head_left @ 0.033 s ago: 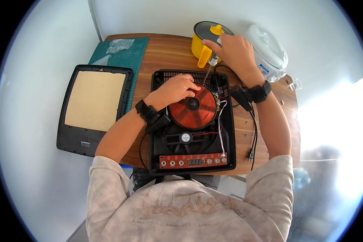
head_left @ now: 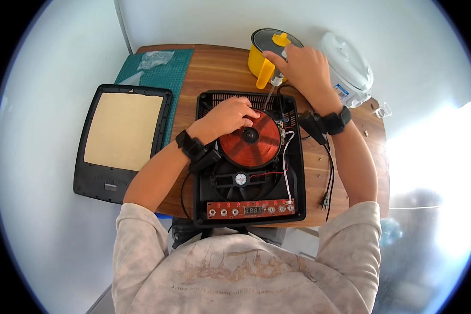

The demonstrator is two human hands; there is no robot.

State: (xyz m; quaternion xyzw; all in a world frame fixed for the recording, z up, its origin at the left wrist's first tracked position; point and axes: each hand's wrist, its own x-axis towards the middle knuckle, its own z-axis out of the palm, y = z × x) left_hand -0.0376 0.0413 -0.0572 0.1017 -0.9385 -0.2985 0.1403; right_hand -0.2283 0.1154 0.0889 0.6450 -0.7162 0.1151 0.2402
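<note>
An opened induction cooker (head_left: 294, 172) lies before me, its black base showing a round copper coil (head_left: 251, 149), a fan (head_left: 240, 179) and a red control board (head_left: 254, 209). My left hand (head_left: 229, 116) has its fingers curled at the coil's far edge, touching it. Above the far right, my right hand (head_left: 304, 65) is closed around the handle of a screwdriver (head_left: 277, 78). The shaft slants down to the coil's far rim, beside my left fingertips. What the tip sits on is too small to make out.
Left lies the cooker's detached top cover (head_left: 123, 131), partly on a green cutting mat (head_left: 179, 68) with plastic wrap (head_left: 156, 59). A yellow pot (head_left: 255, 57) and white lidded appliance (head_left: 348, 65) stand at the back. A power cord (head_left: 329, 172) and small loose parts lie right.
</note>
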